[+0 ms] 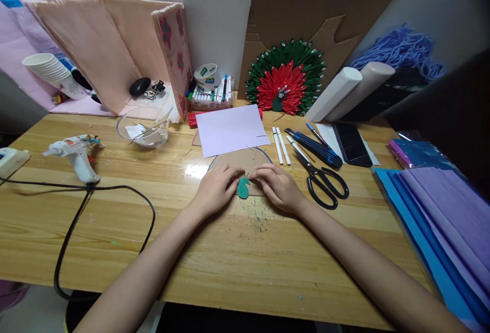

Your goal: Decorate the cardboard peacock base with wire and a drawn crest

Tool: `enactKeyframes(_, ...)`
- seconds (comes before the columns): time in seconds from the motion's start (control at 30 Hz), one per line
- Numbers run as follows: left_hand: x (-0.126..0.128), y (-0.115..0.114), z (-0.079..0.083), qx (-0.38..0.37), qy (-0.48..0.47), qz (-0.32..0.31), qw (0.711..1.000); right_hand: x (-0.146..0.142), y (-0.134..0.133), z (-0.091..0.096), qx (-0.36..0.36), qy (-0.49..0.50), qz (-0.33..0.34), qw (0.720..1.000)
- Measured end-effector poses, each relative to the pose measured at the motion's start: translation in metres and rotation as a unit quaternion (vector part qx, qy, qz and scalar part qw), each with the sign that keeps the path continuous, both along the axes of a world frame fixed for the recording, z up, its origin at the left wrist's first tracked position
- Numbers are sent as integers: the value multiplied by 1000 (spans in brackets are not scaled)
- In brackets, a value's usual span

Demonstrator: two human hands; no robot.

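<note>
A small green bird-shaped cutout (243,188) lies between my hands at the front edge of a brown cardboard piece (241,159) with a curved, blue-marked rim. My left hand (219,186) is closed at the cutout's left side, thumb and index finger at its edge and head. From the right, my right hand (280,186) comes in with fingers pinched together by the cutout's head; whatever small thing they hold is too tiny to make out. A lilac sheet (233,130) overlaps the back of the cardboard, with a few thin dark strips on it.
To the right lie black-handled scissors (325,184), white markers (280,145), a box cutter (316,148) and a phone (352,143). A glue gun (78,157) with its cord and a clear bowl (143,128) stand left. Behind is a red-and-green peacock (285,75). Folded sheets (447,221) fill the right edge.
</note>
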State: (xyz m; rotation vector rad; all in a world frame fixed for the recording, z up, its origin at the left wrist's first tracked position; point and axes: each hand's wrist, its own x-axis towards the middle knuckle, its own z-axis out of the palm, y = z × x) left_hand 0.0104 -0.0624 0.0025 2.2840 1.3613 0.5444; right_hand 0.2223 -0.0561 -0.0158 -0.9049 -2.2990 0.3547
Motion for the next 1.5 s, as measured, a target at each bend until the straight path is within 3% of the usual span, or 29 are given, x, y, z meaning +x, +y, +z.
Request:
enactKeyframes(0.77, 0, 1, -1, 2, -12, 0, 1000, 1, 1, -1, -20, 43, 7, 999)
enactKeyframes(1.27, -3, 1, -2, -15, -38, 26, 999, -3, 0, 6, -33, -37, 18, 999)
enactKeyframes(1.4, -9, 4, -3, -18, -88, 64, 994, -4, -1, 4, -27, -17, 14, 999)
enactKeyframes(1.5, -14, 7, -2, 3, -102, 112, 988, -2, 0, 2, -20, 13, -50, 998)
